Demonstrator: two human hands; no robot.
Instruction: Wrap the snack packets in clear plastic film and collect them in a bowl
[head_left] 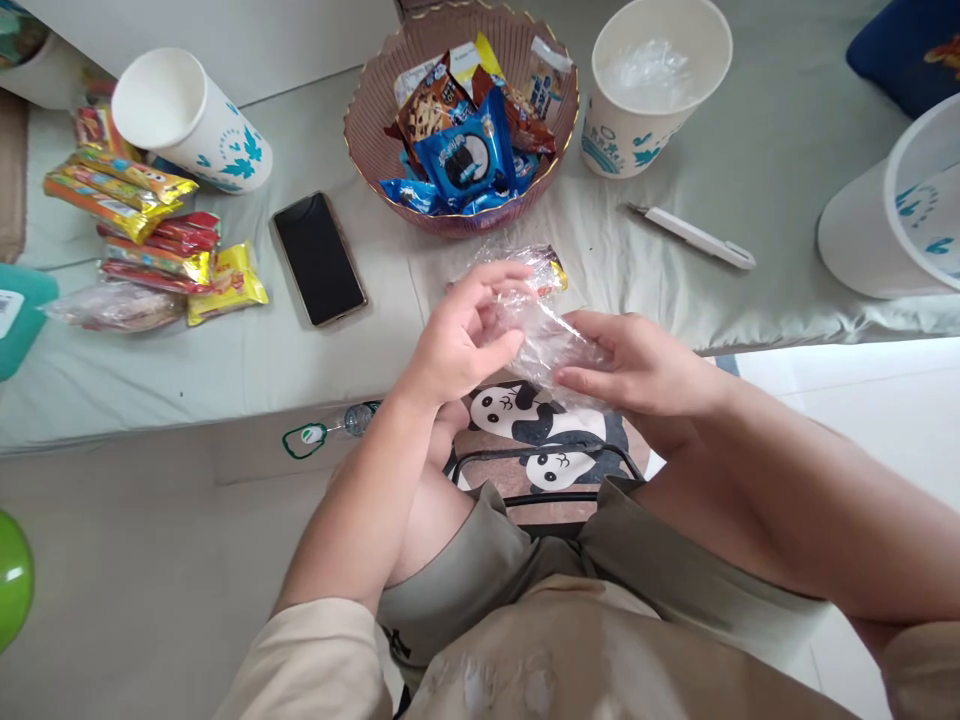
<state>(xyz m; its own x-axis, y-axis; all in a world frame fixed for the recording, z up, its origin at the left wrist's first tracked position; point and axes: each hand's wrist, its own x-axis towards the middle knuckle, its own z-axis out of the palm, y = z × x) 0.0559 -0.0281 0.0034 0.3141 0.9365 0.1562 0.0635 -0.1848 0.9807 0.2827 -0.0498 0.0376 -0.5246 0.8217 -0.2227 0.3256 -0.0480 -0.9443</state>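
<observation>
A crumpled clear plastic bag (551, 345) is stretched between my two hands, above the front edge of the cloth-covered surface. My left hand (466, 335) curls around its left side, thumb and fingers closing on the film. On the other side, my right hand (637, 365) pinches the bag between thumb and fingers. Just beyond them lies a small wrapped snack (553, 268) with a dark and yellow wrapper, partly covered by clear film. A pink ribbed bowl (367, 130) holding several packaged cookies, some in blue wrappers (469, 150), stands behind it.
Left of my hands are a phone (319, 258), a tilted paper cup (232, 150) and several packaged snacks (131, 190). To the right lie a white utility knife (697, 236), a cup (630, 130) with clear plastic inside, and a larger white container (855, 230). A panda-print bag (555, 440) is below.
</observation>
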